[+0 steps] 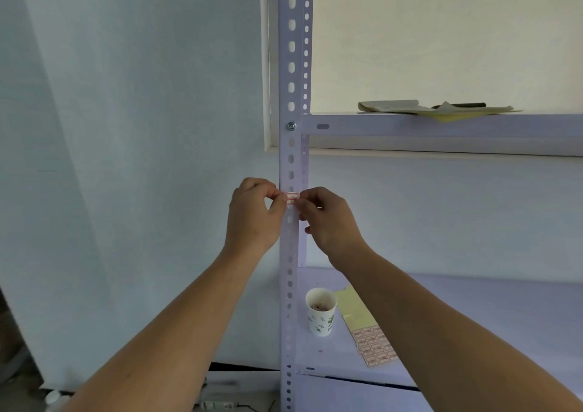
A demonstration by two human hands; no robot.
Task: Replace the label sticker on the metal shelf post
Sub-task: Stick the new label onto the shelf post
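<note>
Head view showed both hands at the metal shelf post (291, 65). The left hand (255, 213) pinched the left end of the label sticker (291, 199) and the right hand (328, 219) pinched its right end, with the sticker lying across the post's face. I could not tell whether it was going on or coming off. I judged it best to keep it level, taut and centred, pressing from the middle outward. On the lower shelf (473, 301) stood a paper cup (321, 312) holding small reddish scraps, near a sheet of labels (375, 345).
</note>
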